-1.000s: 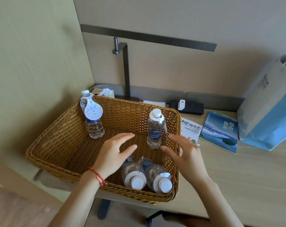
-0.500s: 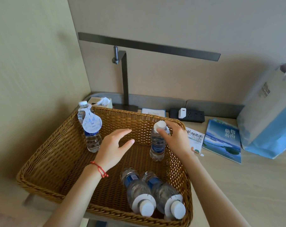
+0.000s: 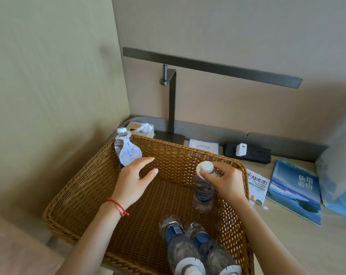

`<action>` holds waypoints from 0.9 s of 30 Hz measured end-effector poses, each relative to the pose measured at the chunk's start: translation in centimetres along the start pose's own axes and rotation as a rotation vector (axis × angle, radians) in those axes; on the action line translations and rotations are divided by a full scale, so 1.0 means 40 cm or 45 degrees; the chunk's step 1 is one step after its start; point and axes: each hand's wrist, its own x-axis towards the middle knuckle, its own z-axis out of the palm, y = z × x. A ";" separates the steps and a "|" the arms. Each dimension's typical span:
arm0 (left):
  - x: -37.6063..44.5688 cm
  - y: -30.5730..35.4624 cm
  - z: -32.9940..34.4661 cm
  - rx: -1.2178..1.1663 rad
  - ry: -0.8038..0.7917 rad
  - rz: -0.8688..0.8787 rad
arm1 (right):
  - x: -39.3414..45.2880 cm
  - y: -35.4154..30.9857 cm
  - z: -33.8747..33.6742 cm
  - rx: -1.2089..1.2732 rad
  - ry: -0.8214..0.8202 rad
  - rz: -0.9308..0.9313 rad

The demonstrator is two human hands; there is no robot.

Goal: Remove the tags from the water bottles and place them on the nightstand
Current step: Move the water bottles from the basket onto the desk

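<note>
Basket (image 3: pixel 85 197): woven wicker, honey-brown, rectangular with a thick braided rim; it sits on my pale wood-grain tabletop (image 3: pixel 299 241).
My right hand (image 3: pixel 227 182): inside the basket by its right wall, fingers and thumb closed around the neck of the upright bottle (image 3: pixel 203 192), just under its white cap.
Upright bottle: clear ribbed plastic with a blue label band; a round white tag (image 3: pixel 199 169) sits around its neck.
My left hand (image 3: pixel 133 180): over the middle of the basket, fingers spread and loose, holding nothing; a red string bracelet (image 3: pixel 118 207) circles the wrist.
Corner bottle (image 3: pixel 122 143): stands in the basket's far left corner, with a drop-shaped white tag (image 3: pixel 129 153) printed in blue hanging down its front.
Lying bottles (image 3: pixel 180 245): two side by side at the basket's near edge, caps toward me, each with a white paper disc at the neck.
Beyond the basket: a tissue box (image 3: pixel 141 129), a slim dark metal lamp (image 3: pixel 211 66), a black power strip (image 3: pixel 247 152).
Right of the basket: a glossy blue booklet (image 3: pixel 295 192).
</note>
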 end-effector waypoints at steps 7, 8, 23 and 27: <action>0.082 -0.072 -0.057 0.030 0.219 -0.130 | 0.003 -0.064 0.021 0.172 0.019 -0.145; 0.096 -0.088 -0.065 0.027 0.258 -0.153 | 0.005 -0.077 0.025 0.195 0.024 -0.164; 0.303 -0.256 -0.062 -0.090 0.192 -0.587 | 0.017 -0.128 0.050 0.241 0.027 -0.270; 0.328 -0.278 -0.048 -0.156 0.156 -0.602 | 0.014 -0.118 0.043 0.237 0.038 -0.257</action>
